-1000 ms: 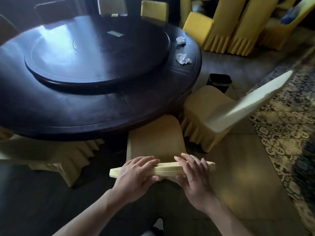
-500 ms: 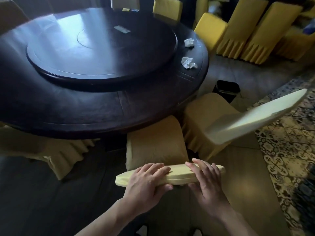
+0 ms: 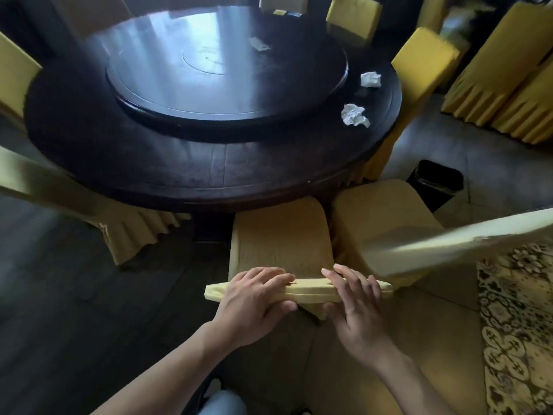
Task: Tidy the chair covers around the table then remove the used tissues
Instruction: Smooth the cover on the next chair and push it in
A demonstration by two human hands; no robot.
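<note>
A chair in a yellow cover (image 3: 281, 235) stands pushed in at the near edge of the dark round table (image 3: 185, 172). My left hand (image 3: 254, 298) grips the top of its backrest on the left side. My right hand (image 3: 356, 298) lies on the right side of the same top edge, fingers spread over it and thumb under. Two crumpled white tissues rest on the table's right rim, one nearer (image 3: 354, 115) and one farther (image 3: 371, 79).
A second yellow-covered chair (image 3: 386, 223) stands close on the right, its backrest angled out. A black bin (image 3: 438, 184) sits on the floor beyond it. More covered chairs ring the table and stand stacked at far right (image 3: 502, 85). A patterned carpet (image 3: 514, 324) lies on the right.
The view has shifted, so more of the table's right side and far chairs show. Both hands stay on the backrest top; the chair sits slightly further in toward the table.
</note>
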